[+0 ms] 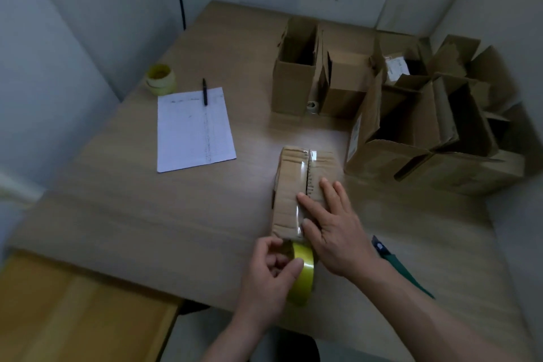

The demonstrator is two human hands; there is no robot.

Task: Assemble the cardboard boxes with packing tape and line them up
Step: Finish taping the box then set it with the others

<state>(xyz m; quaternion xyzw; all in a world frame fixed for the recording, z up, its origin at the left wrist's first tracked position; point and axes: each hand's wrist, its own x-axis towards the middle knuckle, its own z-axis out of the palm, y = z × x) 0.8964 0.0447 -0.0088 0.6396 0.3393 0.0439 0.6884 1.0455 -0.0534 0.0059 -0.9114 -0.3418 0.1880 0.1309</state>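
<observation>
I have my right hand (pixel 332 226) laid flat, fingers straight, on the small cardboard box (pixel 305 188), pressing the clear tape strip (pixel 304 173) down over the seam so it bonds and the flaps stay closed. My left hand (pixel 271 270), just nearer me than the box, grips the yellow tape roll (pixel 302 273) to keep the strip taut. Beyond my right hand, the open assembled boxes (pixel 411 114) stand grouped, probably awaiting lining up. A green-handled cutter (pixel 399 267) lies just right of my right forearm, within reach for cutting.

Pretty dim, bluish shot overall

Brightest at 12 o'clock; glare on the clear tape strip (pixel 302 185); edges bend and blur, especially toward 7 o'clock.
</observation>
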